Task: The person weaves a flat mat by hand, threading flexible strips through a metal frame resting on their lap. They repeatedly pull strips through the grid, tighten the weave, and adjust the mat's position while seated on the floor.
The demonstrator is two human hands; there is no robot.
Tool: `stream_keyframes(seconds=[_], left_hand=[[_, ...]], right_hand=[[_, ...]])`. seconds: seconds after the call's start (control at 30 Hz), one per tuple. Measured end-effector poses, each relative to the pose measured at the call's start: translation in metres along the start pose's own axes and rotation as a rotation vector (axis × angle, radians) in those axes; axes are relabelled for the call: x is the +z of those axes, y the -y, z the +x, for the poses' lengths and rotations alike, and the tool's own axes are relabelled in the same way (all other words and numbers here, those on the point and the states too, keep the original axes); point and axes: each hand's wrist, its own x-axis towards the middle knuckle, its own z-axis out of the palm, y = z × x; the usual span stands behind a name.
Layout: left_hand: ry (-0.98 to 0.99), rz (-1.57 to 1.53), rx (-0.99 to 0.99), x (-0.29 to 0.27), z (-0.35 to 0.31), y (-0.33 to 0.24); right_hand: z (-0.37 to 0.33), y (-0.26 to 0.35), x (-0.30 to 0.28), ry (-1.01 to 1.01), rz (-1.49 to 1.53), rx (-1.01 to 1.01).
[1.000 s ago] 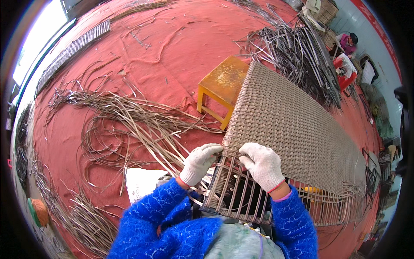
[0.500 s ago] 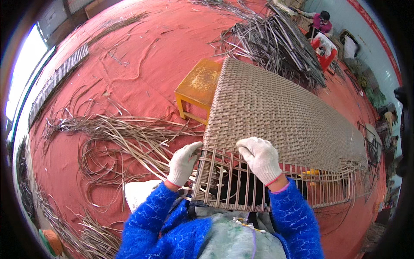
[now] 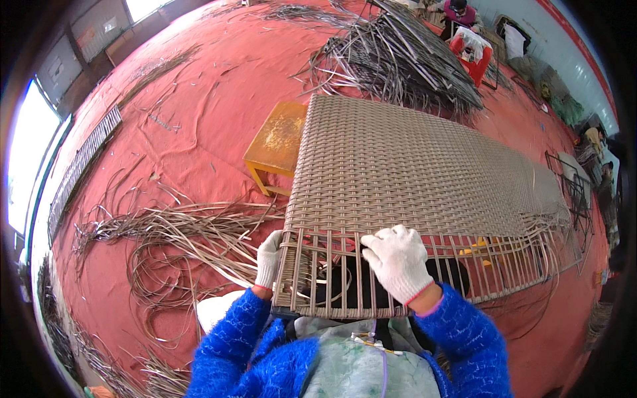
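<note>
Wicker panel, tan, long, lies slantwise in front of the person, near end at the lap: tight weave over most of it, bare upright bars along the near lower side. Left hand, white knit glove, at panel's left edge, just below where the weave ends; fingertips hidden behind the edge, can't tell if closed on anything. Right hand, same glove with red cuff edging, over the bars right of it, thumb and fingers curled in near a crosswise strand; can't tell whether they pinch it. Hands apart, bars between them. Thin pale strip loops among the bars. Yellow stool, worn top, just beyond panel's left edge. Tan strips strewn on red floor covering to the left; dark grey strip heap behind panel. White bag by left sleeve, any print unreadable. Red wall band upper right, any lettering too small to read. Co-worker top right, near red chair.
</note>
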Motion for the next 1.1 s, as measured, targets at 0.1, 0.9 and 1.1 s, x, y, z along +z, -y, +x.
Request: stream_keyframes(seconds=[0.1, 0.9, 1.1], left_hand=[[0.057, -0.09, 0.029, -0.004, 0.001, 0.004], [0.355, 1.318, 0.568, 0.031, -0.004, -0.132], [0.284, 1.327, 0.787, 0.03, -0.017, -0.148]], right_hand=[[0.006, -0.019, 0.007, 0.105, 0.201, 0.056], [0.004, -0.028, 0.003, 0.053, 0.268, 0.001], [-0.059, -0.099, -0.036, -0.053, 0.164, 0.117]])
